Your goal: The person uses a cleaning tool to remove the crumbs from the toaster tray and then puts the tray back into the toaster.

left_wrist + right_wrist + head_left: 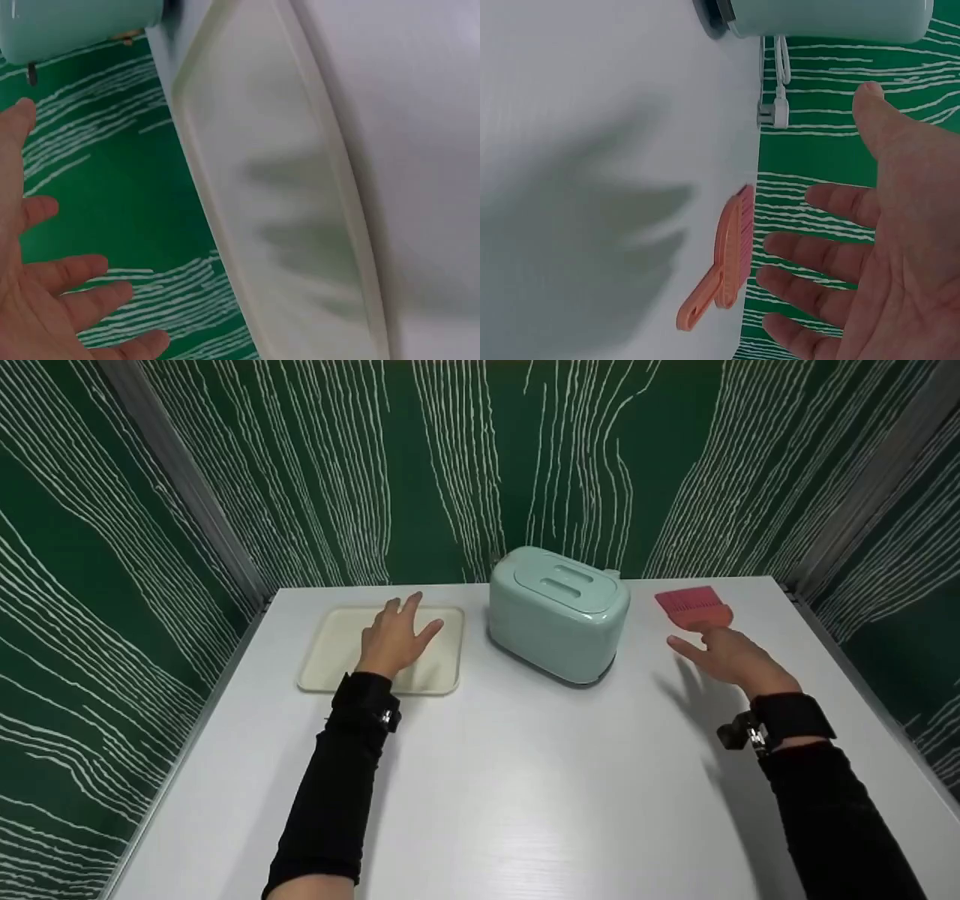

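Observation:
My left hand (394, 639) hovers over a shallow cream tray (324, 656), fingers spread and holding nothing. In the left wrist view, the fingers (82, 271) stand apart from the tray, and their shadow falls on it. At the right, my right hand (739, 660) is held above the table near a small brush (686, 604) with pink bristles and an orange body. The right wrist view shows a gap between the extended fingers (810, 251) and the brush, whose short handle has a slot. Between the hands stands a mint-green toaster (551, 619), turned at an angle.
The white table (487, 780) meets a green wall (442, 472) with white wavy lines at the back. Grey metal posts (180, 472) mark the corners. Behind the toaster, a white plug (780, 112) on a cord shows by the back edge.

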`<act>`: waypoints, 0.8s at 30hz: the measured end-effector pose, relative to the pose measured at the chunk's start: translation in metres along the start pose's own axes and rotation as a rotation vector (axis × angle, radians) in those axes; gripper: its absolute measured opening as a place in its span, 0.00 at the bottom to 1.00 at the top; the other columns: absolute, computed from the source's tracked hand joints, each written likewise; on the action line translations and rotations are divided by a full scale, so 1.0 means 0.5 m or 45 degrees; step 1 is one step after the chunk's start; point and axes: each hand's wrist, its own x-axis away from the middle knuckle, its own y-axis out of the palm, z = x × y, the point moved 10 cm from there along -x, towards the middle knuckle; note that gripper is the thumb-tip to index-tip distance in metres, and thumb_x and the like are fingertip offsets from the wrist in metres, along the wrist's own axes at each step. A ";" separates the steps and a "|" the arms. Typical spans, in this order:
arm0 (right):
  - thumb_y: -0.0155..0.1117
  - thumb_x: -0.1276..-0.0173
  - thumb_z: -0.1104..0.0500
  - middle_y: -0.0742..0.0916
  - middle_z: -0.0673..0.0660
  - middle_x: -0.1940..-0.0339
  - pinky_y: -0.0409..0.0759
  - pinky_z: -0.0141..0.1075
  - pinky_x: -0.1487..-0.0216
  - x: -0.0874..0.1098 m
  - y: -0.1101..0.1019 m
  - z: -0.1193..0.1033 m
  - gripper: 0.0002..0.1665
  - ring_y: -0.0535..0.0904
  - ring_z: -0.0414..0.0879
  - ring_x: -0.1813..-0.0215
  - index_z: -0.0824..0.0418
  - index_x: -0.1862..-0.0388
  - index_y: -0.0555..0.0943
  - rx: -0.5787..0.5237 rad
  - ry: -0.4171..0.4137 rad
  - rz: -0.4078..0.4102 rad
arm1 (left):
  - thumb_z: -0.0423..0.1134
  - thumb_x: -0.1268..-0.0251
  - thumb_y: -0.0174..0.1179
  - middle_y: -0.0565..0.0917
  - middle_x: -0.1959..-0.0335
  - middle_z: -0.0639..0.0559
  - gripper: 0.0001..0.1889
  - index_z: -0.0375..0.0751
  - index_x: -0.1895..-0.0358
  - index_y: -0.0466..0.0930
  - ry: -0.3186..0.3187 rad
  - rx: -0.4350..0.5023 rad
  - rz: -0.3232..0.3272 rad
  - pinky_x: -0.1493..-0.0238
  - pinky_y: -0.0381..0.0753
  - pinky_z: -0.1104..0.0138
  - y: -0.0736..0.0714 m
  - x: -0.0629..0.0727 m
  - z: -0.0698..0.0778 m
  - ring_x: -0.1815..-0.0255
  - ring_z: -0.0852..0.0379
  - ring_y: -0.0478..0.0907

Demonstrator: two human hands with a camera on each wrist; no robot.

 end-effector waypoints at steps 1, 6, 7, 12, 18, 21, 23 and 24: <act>0.42 0.19 0.23 0.71 0.82 0.24 0.70 0.73 0.29 -0.002 0.004 -0.005 0.59 0.69 0.78 0.24 0.71 0.15 0.56 -0.008 -0.015 0.007 | 0.65 0.19 0.53 0.68 0.19 0.32 0.39 0.50 0.15 0.62 0.024 -0.004 0.016 0.29 0.74 0.32 0.000 0.000 0.014 0.21 0.33 0.71; 0.45 0.16 0.29 0.83 0.78 0.36 0.76 0.69 0.34 -0.009 0.025 -0.029 0.52 0.81 0.70 0.34 0.73 0.21 0.66 -0.018 -0.102 0.072 | 0.59 0.17 0.56 0.79 0.30 0.35 0.33 0.44 0.20 0.69 0.172 -0.009 0.091 0.37 0.84 0.43 0.002 0.005 0.096 0.32 0.38 0.82; 0.46 0.16 0.29 0.85 0.77 0.38 0.78 0.67 0.36 -0.010 0.030 -0.033 0.50 0.83 0.69 0.36 0.73 0.22 0.68 -0.017 -0.116 0.079 | 0.57 0.17 0.57 0.80 0.32 0.36 0.32 0.43 0.21 0.71 0.204 -0.009 0.105 0.38 0.85 0.44 0.002 0.007 0.113 0.33 0.39 0.83; 0.47 0.15 0.30 0.86 0.74 0.39 0.81 0.61 0.41 -0.012 0.062 -0.040 0.45 0.84 0.65 0.40 0.68 0.26 0.75 -0.033 -0.113 0.050 | 0.48 0.19 0.62 0.84 0.37 0.39 0.25 0.42 0.27 0.76 0.367 -0.019 0.185 0.43 0.87 0.48 0.004 0.024 0.202 0.39 0.42 0.86; 0.52 0.16 0.33 0.90 0.70 0.47 0.82 0.51 0.46 -0.021 0.102 -0.048 0.40 0.84 0.58 0.46 0.68 0.33 0.80 -0.093 -0.107 0.010 | 0.44 0.20 0.64 0.84 0.39 0.44 0.21 0.44 0.30 0.79 0.530 0.004 0.233 0.45 0.85 0.50 0.018 0.052 0.298 0.39 0.46 0.84; 0.53 0.15 0.35 0.91 0.62 0.59 0.79 0.42 0.55 -0.026 0.120 -0.052 0.36 0.83 0.51 0.57 0.67 0.38 0.81 -0.163 -0.098 -0.004 | 0.45 0.21 0.64 0.83 0.38 0.46 0.21 0.46 0.31 0.80 0.586 0.024 0.239 0.44 0.82 0.51 0.029 0.062 0.339 0.36 0.47 0.82; 0.53 0.15 0.36 0.91 0.59 0.65 0.77 0.38 0.58 -0.030 0.133 -0.056 0.34 0.82 0.47 0.61 0.67 0.41 0.82 -0.231 -0.094 -0.024 | 0.45 0.21 0.64 0.83 0.37 0.47 0.20 0.47 0.32 0.80 0.615 0.012 0.242 0.44 0.81 0.52 0.037 0.067 0.364 0.35 0.48 0.81; 0.53 0.15 0.36 0.91 0.58 0.65 0.77 0.37 0.59 -0.031 0.139 -0.057 0.34 0.81 0.46 0.62 0.67 0.42 0.82 -0.268 -0.089 -0.034 | 0.46 0.21 0.63 0.82 0.37 0.47 0.20 0.47 0.32 0.79 0.628 0.003 0.243 0.43 0.81 0.52 0.041 0.068 0.376 0.34 0.48 0.81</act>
